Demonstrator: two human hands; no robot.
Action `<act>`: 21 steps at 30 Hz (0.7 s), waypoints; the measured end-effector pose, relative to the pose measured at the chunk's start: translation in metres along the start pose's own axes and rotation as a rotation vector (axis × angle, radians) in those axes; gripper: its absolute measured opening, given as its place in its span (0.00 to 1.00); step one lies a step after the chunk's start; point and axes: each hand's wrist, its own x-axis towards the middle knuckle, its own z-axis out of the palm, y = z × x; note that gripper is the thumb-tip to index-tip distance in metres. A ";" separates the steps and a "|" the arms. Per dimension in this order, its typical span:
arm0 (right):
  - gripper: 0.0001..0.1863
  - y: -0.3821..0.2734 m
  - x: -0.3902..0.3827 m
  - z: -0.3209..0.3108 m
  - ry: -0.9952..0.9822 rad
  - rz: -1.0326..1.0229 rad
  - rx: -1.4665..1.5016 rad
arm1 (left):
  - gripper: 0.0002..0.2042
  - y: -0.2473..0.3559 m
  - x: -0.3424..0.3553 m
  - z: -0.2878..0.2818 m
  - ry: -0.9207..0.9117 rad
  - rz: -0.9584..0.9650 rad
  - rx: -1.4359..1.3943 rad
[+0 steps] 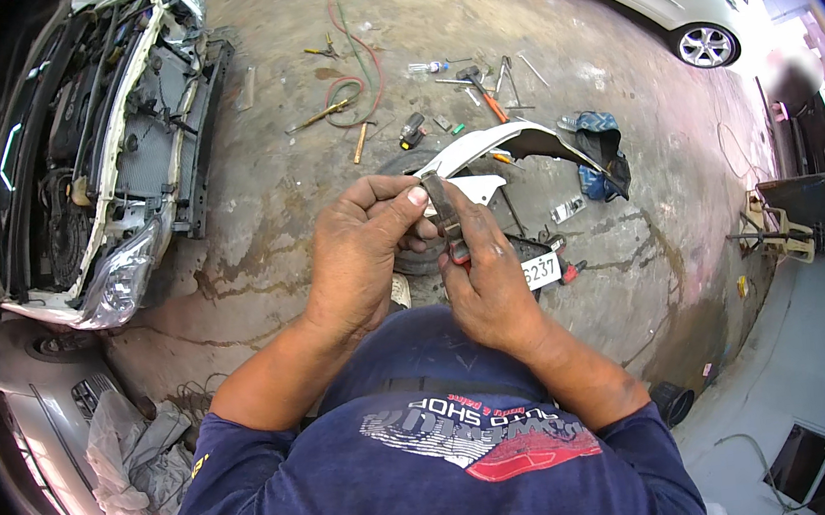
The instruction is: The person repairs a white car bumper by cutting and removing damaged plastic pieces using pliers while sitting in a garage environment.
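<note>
Presently in hand: a narrow, dark brown, grimy strip (445, 210), perhaps metal, is standing between both hands, in front of the torso.
Left grip: the bare left hand (348, 254) is pinching its upper end between thumb and fingers; grime could let it twist loose.
Right grip: the bare right hand (493, 289) is holding the lower end in curled fingers; should the strip's edge be sharp, a slip could nick the thumb.
Red part: a small, red, rounded part (459, 252) is showing near that thumb; cannot tell whether it belongs to the strip.
White panel: a curved, glossy white car-body panel (491, 141) is lying just beyond the hands; a dropped strip could chip its paint.
Tyre: a round, black rubber tyre (411, 264) is lying below, partly hidden; its hollow could swallow a small piece.
Hammer: an orange-handled, dark-headed hammer (490, 99) is lying farther out, a stumble risk.
Hoses: thin red and green rubber hoses (378, 72) are looping over stained concrete (274, 157); a careless foot could snag.
</note>
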 end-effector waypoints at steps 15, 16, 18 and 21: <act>0.28 -0.004 0.006 -0.008 -0.096 0.330 0.191 | 0.09 0.011 0.007 -0.013 -0.106 -0.024 0.217; 0.28 -0.003 0.005 -0.009 -0.125 0.313 0.174 | 0.08 0.015 0.010 -0.021 -0.172 -0.018 0.280; 0.28 0.000 0.002 -0.012 -0.182 0.282 0.138 | 0.07 0.023 0.019 -0.040 -0.306 -0.010 0.403; 0.28 0.002 -0.004 -0.019 -0.325 0.232 0.218 | 0.07 0.036 0.022 -0.059 -0.521 -0.038 0.432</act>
